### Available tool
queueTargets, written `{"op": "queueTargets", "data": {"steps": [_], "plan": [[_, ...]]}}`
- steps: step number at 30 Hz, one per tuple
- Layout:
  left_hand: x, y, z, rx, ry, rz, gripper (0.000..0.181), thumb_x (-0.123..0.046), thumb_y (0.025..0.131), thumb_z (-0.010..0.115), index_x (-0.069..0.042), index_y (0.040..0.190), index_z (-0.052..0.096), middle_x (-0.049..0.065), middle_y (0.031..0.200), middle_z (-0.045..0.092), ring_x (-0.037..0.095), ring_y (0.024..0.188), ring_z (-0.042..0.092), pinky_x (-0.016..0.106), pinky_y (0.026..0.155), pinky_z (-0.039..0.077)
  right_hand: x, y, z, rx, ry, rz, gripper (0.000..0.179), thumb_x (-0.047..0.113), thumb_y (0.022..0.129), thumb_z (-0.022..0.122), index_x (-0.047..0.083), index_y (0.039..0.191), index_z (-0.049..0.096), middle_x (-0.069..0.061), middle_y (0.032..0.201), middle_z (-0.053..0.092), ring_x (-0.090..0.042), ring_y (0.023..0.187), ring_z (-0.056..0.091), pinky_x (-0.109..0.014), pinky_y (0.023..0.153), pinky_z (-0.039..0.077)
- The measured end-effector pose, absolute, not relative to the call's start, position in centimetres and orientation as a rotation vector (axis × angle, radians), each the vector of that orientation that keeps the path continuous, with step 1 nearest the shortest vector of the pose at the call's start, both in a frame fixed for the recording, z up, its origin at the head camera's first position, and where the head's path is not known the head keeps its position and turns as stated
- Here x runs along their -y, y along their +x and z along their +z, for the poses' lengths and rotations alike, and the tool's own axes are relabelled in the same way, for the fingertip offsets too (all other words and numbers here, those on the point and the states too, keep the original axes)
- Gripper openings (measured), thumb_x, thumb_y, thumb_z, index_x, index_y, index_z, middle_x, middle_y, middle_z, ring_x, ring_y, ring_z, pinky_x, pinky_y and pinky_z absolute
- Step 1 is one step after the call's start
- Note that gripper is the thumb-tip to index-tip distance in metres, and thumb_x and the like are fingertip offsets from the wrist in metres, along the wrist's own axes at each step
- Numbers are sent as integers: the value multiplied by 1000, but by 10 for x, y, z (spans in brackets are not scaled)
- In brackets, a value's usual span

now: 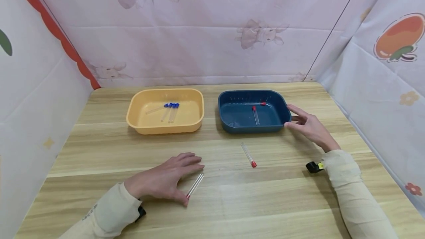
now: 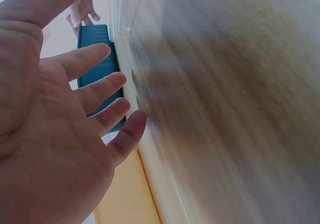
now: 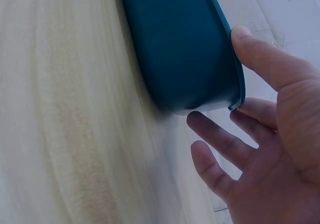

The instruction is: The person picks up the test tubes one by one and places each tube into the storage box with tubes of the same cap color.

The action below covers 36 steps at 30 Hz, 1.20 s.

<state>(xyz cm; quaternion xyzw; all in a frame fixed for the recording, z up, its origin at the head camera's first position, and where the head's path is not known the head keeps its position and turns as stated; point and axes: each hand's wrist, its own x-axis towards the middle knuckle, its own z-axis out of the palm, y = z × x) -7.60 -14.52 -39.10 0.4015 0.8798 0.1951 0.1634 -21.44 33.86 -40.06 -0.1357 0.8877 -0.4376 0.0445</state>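
Note:
My left hand (image 1: 162, 178) is over the table with its fingers spread. Its thumb is at the red caps of two clear tubes (image 1: 196, 185) lying side by side; the left wrist view shows no grip on them. My right hand (image 1: 310, 128) is at the right end of a dark blue basin (image 1: 254, 129), the thumb touching its rim and the other fingers loosely extended beside the end wall. Inside that basin lie two red-capped tubes, one of them (image 1: 256, 115) near the middle. Another red-capped tube (image 1: 247, 153) lies on the table in front of it.
A yellow basin (image 1: 166, 130) stands to the left of the blue one, with several blue-capped tubes (image 1: 172, 113) in it. Both basins are towards the back of the wooden table (image 1: 252, 213). Printed cloth walls (image 1: 199, 54) enclose the back and sides.

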Motion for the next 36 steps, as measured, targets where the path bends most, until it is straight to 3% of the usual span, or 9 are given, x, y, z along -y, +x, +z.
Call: {"op": "queueTargets", "data": {"steps": [8, 19, 29, 36], "plan": [[142, -74, -391, -2495, 1092, 509, 98, -55, 65, 77, -23, 146, 32, 3, 152, 21, 24, 140, 8, 52, 108, 17, -339, -215, -401, -2715, -412, -1335, 70, 33, 85, 68, 22, 145, 34, 5, 149, 30, -24, 115, 52, -8, 82, 42], [143, -73, -392, -2499, 1095, 462, 97, -53, 64, 78, -25, 145, 32, 3, 153, 18, 25, 140, 8, 52, 108, 16, -339, -213, -400, -2721, -400, -1317, 71, 35, 84, 68, 24, 145, 34, 5, 148, 31, -23, 115, 52, -8, 82, 42], [141, -71, -392, -2517, 1113, 426, 97, -53, 65, 78, -22, 145, 33, 5, 152, 18, 27, 139, 9, 53, 107, 18, -339, -214, -400, -2694, -418, -1373, 71, 26, 85, 69, 19, 145, 34, -2, 149, 29, -30, 116, 51, -9, 81, 43], [140, -71, -391, -2521, 1114, 410, 97, -53, 65, 78, -22, 145, 33, 4, 153, 17, 26, 140, 8, 51, 108, 18, -339, -213, -399, -2723, -405, -1310, 70, 32, 85, 68, 22, 146, 33, 1, 149, 29, -27, 116, 52, -8, 82, 42]]}}
